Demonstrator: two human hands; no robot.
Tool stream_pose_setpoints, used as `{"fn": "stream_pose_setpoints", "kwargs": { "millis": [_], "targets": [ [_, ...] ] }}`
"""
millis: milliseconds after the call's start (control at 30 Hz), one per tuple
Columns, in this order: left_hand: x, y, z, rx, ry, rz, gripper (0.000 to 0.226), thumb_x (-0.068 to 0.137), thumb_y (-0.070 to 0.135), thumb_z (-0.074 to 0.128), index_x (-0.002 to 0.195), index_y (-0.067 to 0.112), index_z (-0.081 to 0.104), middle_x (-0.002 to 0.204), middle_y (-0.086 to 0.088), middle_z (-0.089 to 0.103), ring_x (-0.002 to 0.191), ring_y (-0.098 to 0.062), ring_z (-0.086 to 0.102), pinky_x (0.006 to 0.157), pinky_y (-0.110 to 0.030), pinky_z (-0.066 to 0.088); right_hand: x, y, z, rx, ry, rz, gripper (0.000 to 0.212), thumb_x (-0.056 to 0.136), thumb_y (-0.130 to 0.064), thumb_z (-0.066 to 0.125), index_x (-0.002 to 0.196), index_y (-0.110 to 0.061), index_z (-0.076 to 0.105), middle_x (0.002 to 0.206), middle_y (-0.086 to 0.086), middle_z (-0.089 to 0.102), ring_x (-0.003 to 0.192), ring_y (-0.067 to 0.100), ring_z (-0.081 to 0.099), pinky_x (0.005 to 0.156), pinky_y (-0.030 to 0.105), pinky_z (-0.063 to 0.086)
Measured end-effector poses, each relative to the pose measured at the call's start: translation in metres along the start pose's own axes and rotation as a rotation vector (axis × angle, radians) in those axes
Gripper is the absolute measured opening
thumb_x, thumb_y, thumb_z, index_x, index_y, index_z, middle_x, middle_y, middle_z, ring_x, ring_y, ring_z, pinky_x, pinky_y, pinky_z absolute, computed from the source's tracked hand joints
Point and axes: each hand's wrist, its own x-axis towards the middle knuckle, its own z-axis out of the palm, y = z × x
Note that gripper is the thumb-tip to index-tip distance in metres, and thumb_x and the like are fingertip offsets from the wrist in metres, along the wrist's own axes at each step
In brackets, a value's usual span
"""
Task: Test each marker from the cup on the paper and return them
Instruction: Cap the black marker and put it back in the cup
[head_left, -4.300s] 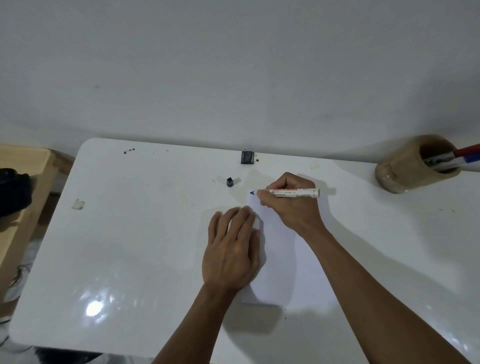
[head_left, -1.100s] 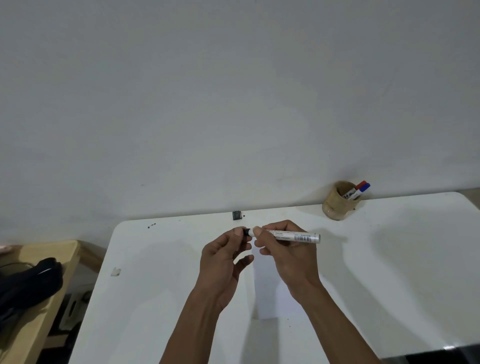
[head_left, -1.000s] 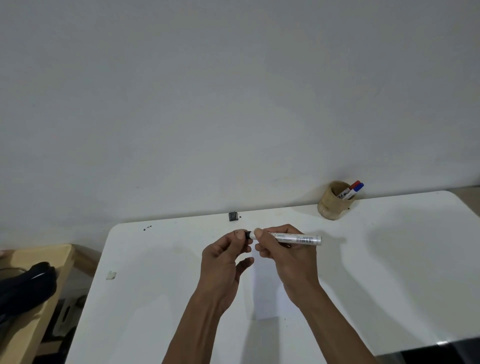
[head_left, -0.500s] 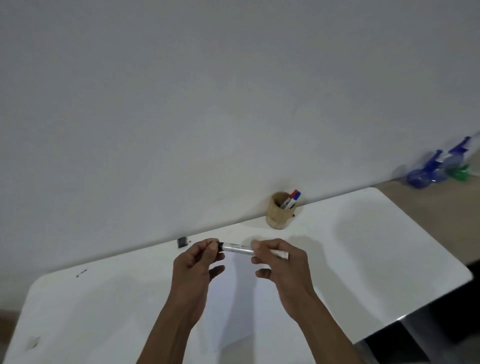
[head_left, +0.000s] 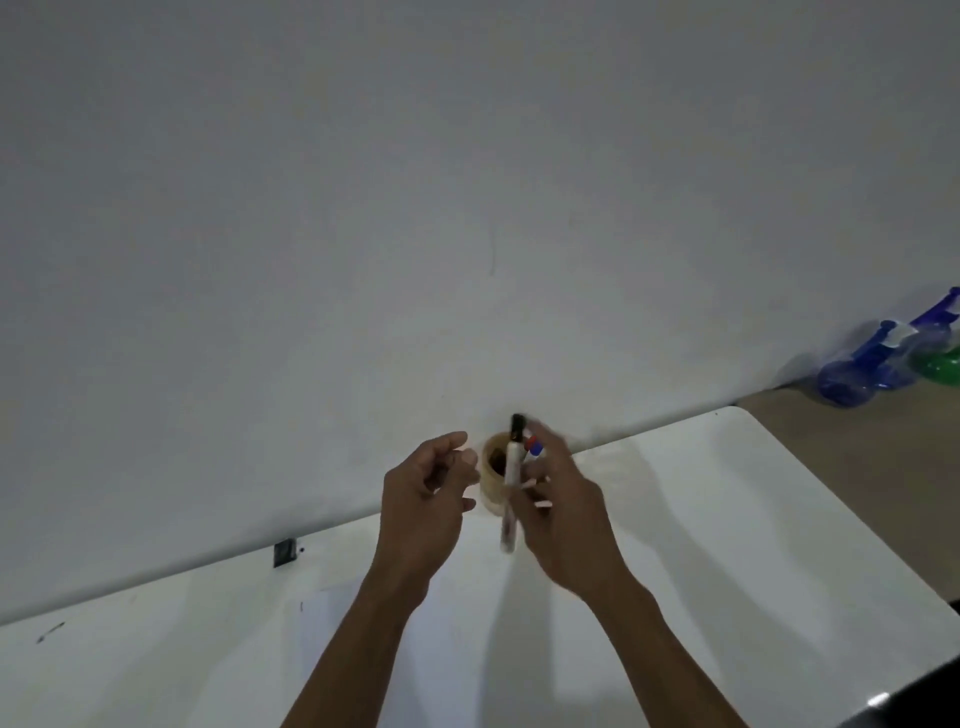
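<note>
Head view: my right hand (head_left: 563, 512) has its grip closed around the marker (head_left: 510, 499), fingers wrapped about the middle of the barrel. The marker stands nearly upright, just in front of the cup (head_left: 493, 480). Its barrel is white, with print too blurred to read, and a black cap sits on the upper end, which reaches above the cup's rim; the lower end hangs clear of the desk (head_left: 727, 519). My right fingers are smeared by motion blur, so their exact placement is hard to tell.

My left hand (head_left: 426, 499) is just left of the cup, its grip released: fingers loosely curled, thumb and forefinger apart, holding nothing.

The cup is a tan, wood-toned cylinder standing at the desk's far edge against the wall. Behind my right fingers, a red cap and a blue cap (head_left: 534, 447) of other markers poke out of it.

The paper (head_left: 337, 634) lies flat on the desk near my left forearm, pale and hard to separate from the white top. A small black object (head_left: 283, 552) sits at the far edge to the left. Blue and green bottles (head_left: 883, 364) stand on the floor to the right.
</note>
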Motion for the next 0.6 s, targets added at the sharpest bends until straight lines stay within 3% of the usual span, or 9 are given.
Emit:
{"fn": "stream_pose_setpoints", "kwargs": {
  "millis": [133,200,300,367,467,533,600],
  "targets": [
    [0.015,-0.038,0.02,0.269,0.101,-0.072,0.033,0.088,0.02,0.072,0.121,0.022,0.065,0.095,0.004,0.073,0.088,-0.01,0.069,0.084,-0.04,0.06,0.041,0.018,-0.02,0.049,0.126,0.05,0.079,0.091,-0.008,0.07,0.15,-0.044,0.031,0.096,-0.009,0.069,0.077,0.007,0.072,0.066,0.016,0.056],
    [0.019,-0.053,0.031,0.375,0.098,-0.101,0.045,0.085,0.02,0.077,0.126,0.022,0.059,0.104,0.004,0.07,0.089,-0.004,0.066,0.084,-0.035,0.058,0.06,0.026,-0.023,0.079,0.178,0.041,0.071,0.092,-0.01,0.071,0.144,-0.041,0.034,0.099,-0.007,0.07,0.077,0.006,0.074,0.065,0.017,0.057],
    [0.028,-0.072,0.047,0.438,0.075,-0.158,0.063,0.08,0.02,0.081,0.135,0.02,0.05,0.115,0.001,0.064,0.098,-0.011,0.063,0.089,-0.034,0.054,0.083,0.034,-0.023,0.052,0.261,0.014,0.043,0.096,-0.019,0.067,0.13,-0.028,0.043,0.09,-0.004,0.072,0.072,0.001,0.072,0.064,0.011,0.051],
    [0.036,-0.081,0.056,0.447,0.06,-0.188,0.074,0.078,0.02,0.083,0.141,0.02,0.044,0.126,-0.002,0.061,0.105,-0.014,0.058,0.089,-0.03,0.05,0.093,0.038,-0.021,0.04,0.266,0.024,0.031,0.098,-0.023,0.064,0.124,-0.021,0.047,0.084,-0.001,0.074,0.066,0.0,0.069,0.063,0.007,0.047],
    [0.047,-0.09,0.066,0.436,0.042,-0.204,0.087,0.074,0.02,0.086,0.146,0.017,0.036,0.139,-0.003,0.054,0.118,-0.019,0.055,0.094,-0.029,0.046,0.101,0.047,-0.017,0.014,0.213,0.07,0.025,0.098,-0.027,0.064,0.118,-0.019,0.05,0.09,0.001,0.074,0.055,-0.002,0.067,0.055,0.006,0.045],
    [0.052,-0.094,0.07,0.43,0.039,-0.202,0.093,0.071,0.02,0.088,0.147,0.016,0.035,0.142,-0.003,0.053,0.126,-0.023,0.054,0.102,-0.036,0.046,0.103,0.056,-0.014,-0.007,0.19,0.098,0.023,0.097,-0.029,0.065,0.114,-0.022,0.05,0.093,0.0,0.074,0.06,0.001,0.069,0.057,0.009,0.049],
    [0.056,-0.097,0.073,0.429,0.042,-0.169,0.09,0.067,0.02,0.091,0.142,0.017,0.04,0.13,0.004,0.057,0.123,-0.024,0.056,0.101,-0.038,0.047,0.105,0.066,-0.01,-0.045,0.179,0.126,0.023,0.097,-0.032,0.065,0.113,-0.024,0.051,0.098,0.0,0.077,0.072,0.012,0.073,0.066,0.023,0.057]
  ]
}}
